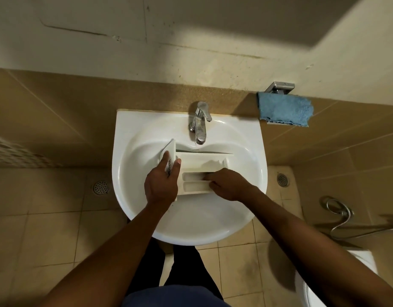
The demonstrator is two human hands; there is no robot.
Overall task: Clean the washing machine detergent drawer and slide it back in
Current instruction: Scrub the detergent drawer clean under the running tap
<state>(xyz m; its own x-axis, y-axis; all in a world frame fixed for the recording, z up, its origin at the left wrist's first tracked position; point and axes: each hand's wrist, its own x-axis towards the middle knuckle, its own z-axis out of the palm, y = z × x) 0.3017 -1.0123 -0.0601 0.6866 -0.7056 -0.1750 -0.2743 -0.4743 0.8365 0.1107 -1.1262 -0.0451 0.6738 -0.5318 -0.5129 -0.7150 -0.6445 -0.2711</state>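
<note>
Holding a white plastic detergent drawer [204,159] inside the bowl of the sink [254,138], just in front of the faucet [200,126] at the back edge. Keeping it lengthwise across the bowl, with the front panel toward the left rim and the open compartments facing up.

Gripping the front panel with the left hand [161,185]: thumb lying on the compartment side, forefinger stretching along the outer face, and dark printed lettering showing between them, partly covered and not readable in full.

Showing one large, deep compartment along the far side, with a raised moulded piece at its right end. Showing two narrow, shallow slots side by side along the near side. Looking off-white throughout, with grey shading in the corners of the slots; dirt or shadow, not telling which.

Reaching in from the right rim with the right hand [228,185], fingers bending down and tips tucking into the right ends of the two narrow slots. Not telling whether they are gripping the drawer or only touching it.

Hanging from a metal holder [279,86] on the wall past the sink's back right corner, a blue cloth [284,109].
</note>
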